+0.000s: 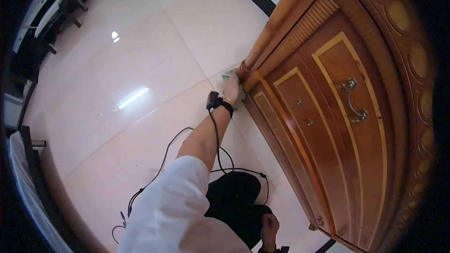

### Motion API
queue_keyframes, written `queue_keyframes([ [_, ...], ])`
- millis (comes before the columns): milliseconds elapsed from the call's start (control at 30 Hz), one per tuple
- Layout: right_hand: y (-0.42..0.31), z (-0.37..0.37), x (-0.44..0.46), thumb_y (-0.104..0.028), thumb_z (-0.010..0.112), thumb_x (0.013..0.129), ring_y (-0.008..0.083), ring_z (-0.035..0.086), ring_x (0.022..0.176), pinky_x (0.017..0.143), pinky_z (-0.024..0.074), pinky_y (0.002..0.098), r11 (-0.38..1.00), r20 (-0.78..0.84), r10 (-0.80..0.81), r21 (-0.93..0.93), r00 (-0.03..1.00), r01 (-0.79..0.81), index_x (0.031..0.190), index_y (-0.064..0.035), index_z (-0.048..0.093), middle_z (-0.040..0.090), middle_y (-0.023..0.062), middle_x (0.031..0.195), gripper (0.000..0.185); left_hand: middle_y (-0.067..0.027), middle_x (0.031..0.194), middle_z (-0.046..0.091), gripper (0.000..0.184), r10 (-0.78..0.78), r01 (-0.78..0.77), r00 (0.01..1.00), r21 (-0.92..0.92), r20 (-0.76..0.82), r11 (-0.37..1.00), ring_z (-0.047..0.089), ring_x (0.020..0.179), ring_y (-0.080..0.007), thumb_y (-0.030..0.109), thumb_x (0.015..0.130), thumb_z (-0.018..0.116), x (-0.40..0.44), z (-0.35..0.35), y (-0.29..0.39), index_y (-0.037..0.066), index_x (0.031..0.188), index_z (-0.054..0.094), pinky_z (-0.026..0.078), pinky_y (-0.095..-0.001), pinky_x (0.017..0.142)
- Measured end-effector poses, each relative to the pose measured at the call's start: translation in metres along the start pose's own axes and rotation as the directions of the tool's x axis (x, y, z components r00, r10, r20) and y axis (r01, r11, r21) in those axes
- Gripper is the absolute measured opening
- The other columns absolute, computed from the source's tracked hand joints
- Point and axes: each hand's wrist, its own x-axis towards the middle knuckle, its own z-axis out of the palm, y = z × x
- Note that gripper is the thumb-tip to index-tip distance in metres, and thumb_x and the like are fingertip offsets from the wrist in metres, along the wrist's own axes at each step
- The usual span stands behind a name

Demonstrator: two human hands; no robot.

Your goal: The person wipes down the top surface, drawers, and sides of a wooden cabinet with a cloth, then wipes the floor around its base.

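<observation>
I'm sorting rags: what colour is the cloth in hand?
The cloth is pale green, seen in the head view.

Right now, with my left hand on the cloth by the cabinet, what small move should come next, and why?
I'd probably slide the green cloth a little around the corner post of the wooden cabinet: your left hand has it right at the post's lower end, while your right hand is by your dark trousers and seems to hold nothing.

Below you is a floor [154, 56] of pale, glossy tiles. Black cables [141, 190] lie loosely across it, and a wooden cabinet [337, 145] stands on it to your right.
</observation>
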Motion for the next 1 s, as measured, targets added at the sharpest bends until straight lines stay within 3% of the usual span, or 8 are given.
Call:
queue_keyframes([
  [100, -0.014, 0.01, 0.015, -0.013, 0.069, 0.098, 0.0112, 0.063, 0.08, 0.073, 0.0511, 0.0274, 0.999, 0.026, -0.047, -0.02, 0.999, 0.048, 0.095, 0.0012, 0.07, 0.069, 0.0047, 0.085, 0.014, -0.0301, 0.136, 0.058, 0.041, 0.131, -0.171, 0.946, -0.112, -0.297, 0.979, 0.064, 0.114, -0.0439, 0.012, 0.096, 0.057, -0.039, 0.035, -0.007, -0.003, 0.134, 0.06, 0.048, -0.0485, 0.101],
  [200, -0.048, 0.011, 0.031, -0.012, 0.068, 0.099, 0.0117, 0.064, 0.081, 0.075, 0.0522, 0.028, 0.997, 0.022, -0.076, -0.006, 0.997, 0.076, 0.096, 0.0012, 0.069, 0.07, 0.006, 0.087, 0.014, -0.029, 0.125, 0.066, 0.041, -0.207, 0.131, 0.968, -0.426, -0.139, 0.895, 0.065, 0.114, -0.0435, 0.01, 0.094, 0.06, -0.068, 0.023, 0.03, 0.0, 0.134, 0.062, 0.049, -0.0466, 0.1],
  [467, -0.032, -0.013, -0.005, -0.011, 0.07, 0.095, 0.0313, 0.072, 0.086, 0.079, 0.0564, 0.0389, 0.997, -0.084, -0.043, -0.06, 0.996, 0.037, 0.098, -0.0006, 0.07, 0.073, 0.0172, 0.093, 0.011, -0.0216, 0.107, 0.067, 0.036, 0.151, -0.153, 0.963, 0.011, -0.225, 0.988, 0.061, 0.101, -0.0393, 0.002, 0.086, 0.06, -0.113, 0.026, 0.044, 0.003, 0.121, 0.071, 0.046, -0.0497, 0.091],
  [533, -0.018, -0.014, -0.015, -0.011, 0.068, 0.097, 0.0206, 0.069, 0.083, 0.078, 0.055, 0.0338, 0.997, -0.082, -0.063, -0.038, 0.995, 0.06, 0.1, 0.0004, 0.069, 0.073, 0.012, 0.091, 0.012, -0.0207, 0.104, 0.063, 0.039, 0.24, -0.21, 0.945, 0.152, -0.223, 0.966, 0.056, 0.098, -0.0389, 0.001, 0.084, 0.061, -0.119, 0.019, 0.049, 0.004, 0.122, 0.07, 0.045, -0.0494, 0.09],
  [600, -0.009, -0.014, -0.023, -0.012, 0.067, 0.099, 0.0152, 0.067, 0.082, 0.077, 0.0541, 0.0312, 0.995, -0.081, -0.087, -0.046, 0.993, 0.084, 0.101, 0.001, 0.069, 0.073, 0.0093, 0.089, 0.013, -0.0201, 0.107, 0.059, 0.045, 0.12, -0.125, 0.987, -0.048, -0.105, 0.991, 0.053, 0.099, -0.04, 0.002, 0.08, 0.063, -0.106, 0.015, 0.046, 0.005, 0.125, 0.068, 0.045, -0.0487, 0.09],
  [667, -0.009, -0.016, -0.024, -0.012, 0.067, 0.099, 0.0149, 0.066, 0.082, 0.077, 0.0539, 0.031, 0.989, -0.088, -0.126, -0.091, 0.988, 0.118, 0.101, 0.001, 0.069, 0.072, 0.0093, 0.089, 0.014, -0.0202, 0.111, 0.058, 0.053, 0.326, -0.336, 0.941, 0.324, 0.085, 0.885, 0.052, 0.103, -0.0402, 0.005, 0.072, 0.069, -0.105, -0.013, 0.053, 0.005, 0.125, 0.068, 0.046, -0.0476, 0.091],
  [767, -0.006, -0.014, -0.024, -0.012, 0.066, 0.099, 0.0151, 0.065, 0.083, 0.077, 0.0533, 0.0305, 0.996, -0.114, -0.081, -0.051, 0.99, 0.076, 0.101, 0.0008, 0.069, 0.072, 0.0101, 0.09, 0.013, -0.0206, 0.114, 0.058, 0.053, 0.331, -0.364, 0.931, 0.351, 0.152, 0.862, 0.052, 0.106, -0.0408, 0.008, 0.074, 0.069, -0.095, -0.008, 0.047, 0.006, 0.126, 0.068, 0.046, -0.0469, 0.092],
  [1000, 0.004, -0.008, -0.001, -0.009, 0.066, 0.098, 0.0164, 0.067, 0.08, 0.076, 0.0541, 0.031, 0.994, -0.083, -0.102, -0.037, 0.991, 0.1, 0.101, -0.0003, 0.071, 0.072, 0.0108, 0.089, 0.01, -0.0222, 0.109, 0.058, 0.022, 0.318, -0.34, 0.902, 0.026, 0.293, 0.94, 0.057, 0.104, -0.04, 0.013, 0.088, 0.065, -0.152, 0.096, 0.015, 0.005, 0.107, 0.063, 0.047, -0.0462, 0.091],
])
